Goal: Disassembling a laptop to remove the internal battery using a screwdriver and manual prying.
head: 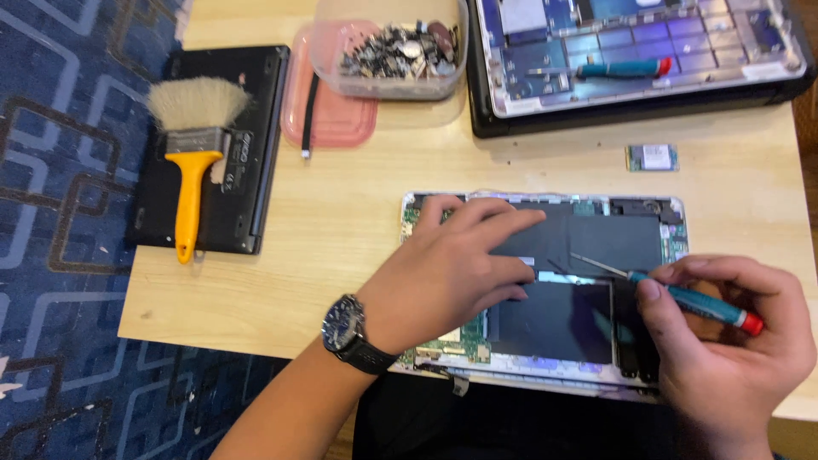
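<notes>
Opened laptop base [596, 247], black battery packs and green circuit board exposed, lying at the counter's [341, 221] near edge, toward its right corner. Left hand [443, 273], wristwatch [345, 328] on the wrist, pressed flat on the base's left half, fingers [503, 223] released and spread over the battery. Right hand [724, 341] over the base's right end, fingers [673, 277] clenched around a teal screwdriver with a red cap [699, 305], its thin metal tip angled down to the seam between the two battery packs. Second opened laptop shell [639, 60] at the far right corner, another teal screwdriver [622, 68] lying inside it. Small green circuit card [652, 158] loose on the counter between the two machines. Clear tub of metal bits [392, 51] on a pink lid [328, 102] at the far edge. Closed black laptop [213, 145] at the left edge, a yellow-handled paintbrush [194, 153] resting on top. Blue patterned carpet [60, 213] beyond the left edge.
</notes>
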